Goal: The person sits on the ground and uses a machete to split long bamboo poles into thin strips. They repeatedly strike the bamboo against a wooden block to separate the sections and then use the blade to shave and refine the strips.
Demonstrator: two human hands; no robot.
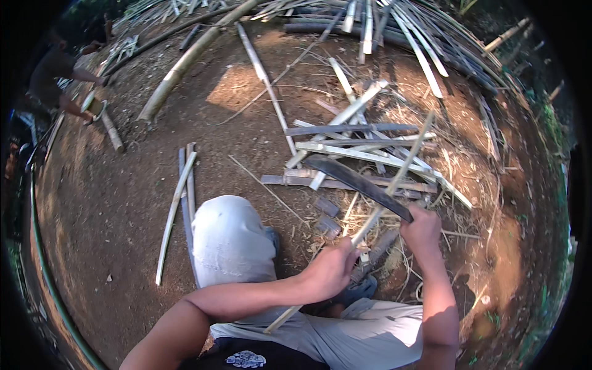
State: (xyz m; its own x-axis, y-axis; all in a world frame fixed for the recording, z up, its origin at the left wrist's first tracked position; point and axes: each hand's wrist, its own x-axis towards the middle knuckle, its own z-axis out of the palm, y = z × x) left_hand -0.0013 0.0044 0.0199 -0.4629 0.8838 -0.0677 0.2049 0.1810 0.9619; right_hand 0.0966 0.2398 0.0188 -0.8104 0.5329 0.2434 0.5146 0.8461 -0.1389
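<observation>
Closed round a long pale bamboo strip (414,151) is my left hand (327,268). The strip slants from above my lap, through that hand, up and away to the right. My right hand (422,229) grips the handle end of a machete (354,180), its dark curved blade pointing left and away. Blade and strip cross just left of my right hand; whether the edge touches the strip I cannot tell. The handle is mostly hidden in my fist. Below lies a short dark length of bamboo (381,251) among shavings.
Split bamboo pieces (345,150) lie crossed in a heap ahead. Several strips (174,216) rest left of my knee (231,240). A thick bamboo pole (185,65) and a large bamboo pile (425,37) are farther off. Another person (58,77) bends at the far left.
</observation>
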